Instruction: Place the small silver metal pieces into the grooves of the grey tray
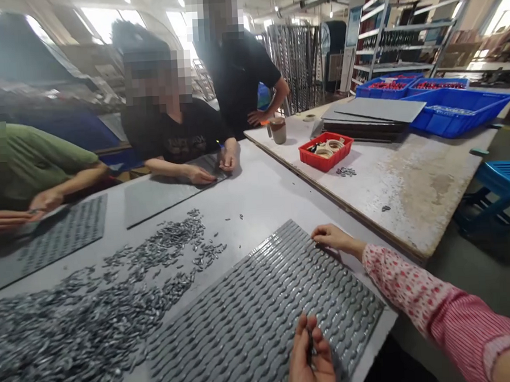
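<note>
- My left hand [309,353] pinches a small metal piece [310,346]. It could slip if I squeeze too softly.
- My right hand [332,238] lies open on the ridged gray tray [261,310]. A hard push could move the tray.
- The big pile of metal pieces [74,331] sits beside it on the counter [263,185]. A bump could knock pieces away.

My right hand [334,237] resting on the far edge of a grey ridged plate [261,310], my left hand [310,362] pinching a small metal piece [310,345], loose metal pieces [83,331] heaped alongside on the table [255,185]
</note>
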Demonstrator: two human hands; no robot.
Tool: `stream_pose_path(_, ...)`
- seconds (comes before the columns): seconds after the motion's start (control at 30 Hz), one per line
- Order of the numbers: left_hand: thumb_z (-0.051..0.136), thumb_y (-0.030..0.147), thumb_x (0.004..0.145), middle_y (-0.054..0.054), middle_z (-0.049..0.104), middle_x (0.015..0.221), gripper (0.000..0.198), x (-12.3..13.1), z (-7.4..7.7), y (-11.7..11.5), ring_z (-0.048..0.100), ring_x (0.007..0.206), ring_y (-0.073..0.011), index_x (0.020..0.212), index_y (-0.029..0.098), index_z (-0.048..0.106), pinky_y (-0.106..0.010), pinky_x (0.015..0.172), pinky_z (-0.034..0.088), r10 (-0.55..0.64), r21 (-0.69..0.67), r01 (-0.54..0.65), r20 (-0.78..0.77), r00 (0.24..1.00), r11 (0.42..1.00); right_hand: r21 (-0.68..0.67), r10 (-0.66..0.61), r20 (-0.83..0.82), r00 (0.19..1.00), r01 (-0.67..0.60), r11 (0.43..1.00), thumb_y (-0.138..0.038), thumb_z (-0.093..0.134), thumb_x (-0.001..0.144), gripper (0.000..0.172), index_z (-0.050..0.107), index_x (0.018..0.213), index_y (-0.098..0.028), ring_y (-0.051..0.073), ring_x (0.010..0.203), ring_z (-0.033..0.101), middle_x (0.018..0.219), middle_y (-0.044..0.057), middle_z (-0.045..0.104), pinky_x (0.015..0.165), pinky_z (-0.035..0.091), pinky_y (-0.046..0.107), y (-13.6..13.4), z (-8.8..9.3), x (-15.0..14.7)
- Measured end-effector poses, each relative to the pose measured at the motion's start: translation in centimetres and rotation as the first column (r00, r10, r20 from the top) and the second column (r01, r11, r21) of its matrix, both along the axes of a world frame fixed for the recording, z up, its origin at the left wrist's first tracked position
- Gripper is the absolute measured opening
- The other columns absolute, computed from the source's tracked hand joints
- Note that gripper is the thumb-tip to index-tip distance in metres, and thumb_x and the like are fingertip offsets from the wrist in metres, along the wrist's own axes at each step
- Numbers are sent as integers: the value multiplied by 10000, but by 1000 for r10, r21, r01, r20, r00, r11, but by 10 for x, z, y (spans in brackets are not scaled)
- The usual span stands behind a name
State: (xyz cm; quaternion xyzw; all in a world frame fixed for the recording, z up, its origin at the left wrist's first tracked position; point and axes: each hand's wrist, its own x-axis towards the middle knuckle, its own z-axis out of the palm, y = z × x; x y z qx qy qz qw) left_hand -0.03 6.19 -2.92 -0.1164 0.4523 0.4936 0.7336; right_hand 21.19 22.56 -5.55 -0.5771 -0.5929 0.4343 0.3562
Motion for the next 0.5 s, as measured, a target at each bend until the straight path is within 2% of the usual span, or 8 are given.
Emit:
stream_pose_path(0.1, 457, -3, 835, -90, 683, 838, 193, 4, 15, 1, 621, 579, -77, 812, 96, 622, -149, 479, 508, -20, -82, 18, -19, 1000, 996, -26, -4, 30, 1000, 4, 1000, -192, 541, 739, 140, 616, 818, -104, 105, 601, 532, 685, 9, 601, 565, 403, 197, 3, -4, 8)
stream_pose_path(0.2, 474, -5, 830, -110, 676, 928, 170, 7, 23, 0, 637, 632, -88, 873, 86, 611, -161, 503, 529, -21, -74, 15, -84, 996, 997, -7, 40, 89, 995, -39, 999, -194, 578, 731, 104, 633, 772, -117, 111, 652, 551, 714, 12, 625, 619, 417, 199, 6, -4, 8)
stream_pose_path(0.3, 473, -16, 827, -91, 668, 911, 187, 9, 23, -1, 634, 642, -83, 910, 84, 608, -166, 531, 544, -11, -56, 5, -116, 993, 998, 29, 69, 168, 983, -75, 997, -188, 582, 743, 95, 653, 770, -130, 111, 653, 544, 710, 5, 632, 623, 405, 202, 8, -4, 7)
stream_pose_path(0.5, 422, -26, 848, -65, 654, 852, 226, 10, 22, -2, 602, 595, -53, 936, 89, 595, -149, 526, 533, -17, -53, 13, -80, 997, 999, 95, 124, 320, 939, -162, 982, -154, 604, 749, 62, 666, 753, -148, 113, 660, 530, 716, -3, 626, 625, 365, 208, 14, -1, 3)
